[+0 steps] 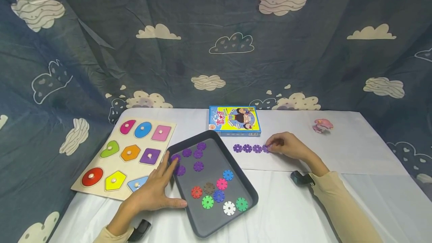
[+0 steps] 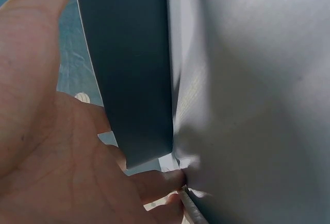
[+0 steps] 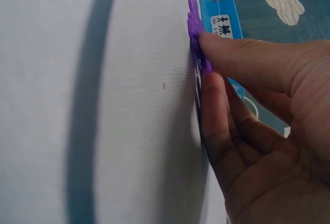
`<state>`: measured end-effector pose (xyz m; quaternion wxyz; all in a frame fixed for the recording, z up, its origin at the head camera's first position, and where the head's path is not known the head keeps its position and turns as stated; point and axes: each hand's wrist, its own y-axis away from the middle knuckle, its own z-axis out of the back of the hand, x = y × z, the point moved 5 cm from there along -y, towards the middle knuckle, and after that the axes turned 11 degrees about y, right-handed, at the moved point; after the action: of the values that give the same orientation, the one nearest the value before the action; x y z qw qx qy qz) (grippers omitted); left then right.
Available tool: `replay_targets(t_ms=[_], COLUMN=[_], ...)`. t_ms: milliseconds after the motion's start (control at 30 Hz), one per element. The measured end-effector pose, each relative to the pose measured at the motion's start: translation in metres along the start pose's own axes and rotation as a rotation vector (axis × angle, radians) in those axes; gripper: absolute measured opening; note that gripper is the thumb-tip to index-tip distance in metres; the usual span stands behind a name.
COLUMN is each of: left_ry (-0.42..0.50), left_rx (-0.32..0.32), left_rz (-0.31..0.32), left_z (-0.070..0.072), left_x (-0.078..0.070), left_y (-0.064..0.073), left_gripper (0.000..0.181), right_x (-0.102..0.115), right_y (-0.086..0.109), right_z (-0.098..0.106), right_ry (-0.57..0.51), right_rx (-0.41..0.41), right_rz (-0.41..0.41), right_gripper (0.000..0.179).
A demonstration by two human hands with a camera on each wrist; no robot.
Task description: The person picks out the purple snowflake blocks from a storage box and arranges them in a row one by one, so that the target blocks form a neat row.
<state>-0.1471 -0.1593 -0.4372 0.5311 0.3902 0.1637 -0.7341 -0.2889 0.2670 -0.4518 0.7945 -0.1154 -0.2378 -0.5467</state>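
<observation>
At the right end of a row of purple notched plastic discs on the white cloth, my right hand pinches one purple disc between thumb and fingertips. That disc overlaps its neighbour in the row. My left hand spreads its fingers along the left side of a dark grey tray, thumb on the near part of the rim. Its index fingertip reaches over a purple disc in the tray's far left corner, partly covering it. Several purple discs lie in the tray's far half, and several multicoloured ones, including a brown disc, in the near half.
Left of the tray lies a wooden shape puzzle board with knobbed pieces. A blue and yellow box stands behind the disc row. Toward the back right sits a small pink toy. A cloud-patterned curtain hangs behind the table.
</observation>
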Motion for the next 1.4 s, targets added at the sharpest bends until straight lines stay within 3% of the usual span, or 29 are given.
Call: replay_targets(t_ms=[833, 1400], left_ry=[-0.001, 0.001], left_rx=[-0.003, -0.002], left_rz=[-0.014, -0.008], left_z=[0.0000, 0.0003], left_x=[-0.0007, -0.0011], left_y=[0.0005, 0.0009], left_gripper=[0.130, 0.130], right_x=[-0.0009, -0.0035], right_y=[-0.0012, -0.0003], right_z=[-0.0040, -0.0015], right_ry=[0.033, 0.019], right_rx=[-0.018, -0.016], right_rz=[-0.059, -0.029], right_gripper=[0.018, 0.020])
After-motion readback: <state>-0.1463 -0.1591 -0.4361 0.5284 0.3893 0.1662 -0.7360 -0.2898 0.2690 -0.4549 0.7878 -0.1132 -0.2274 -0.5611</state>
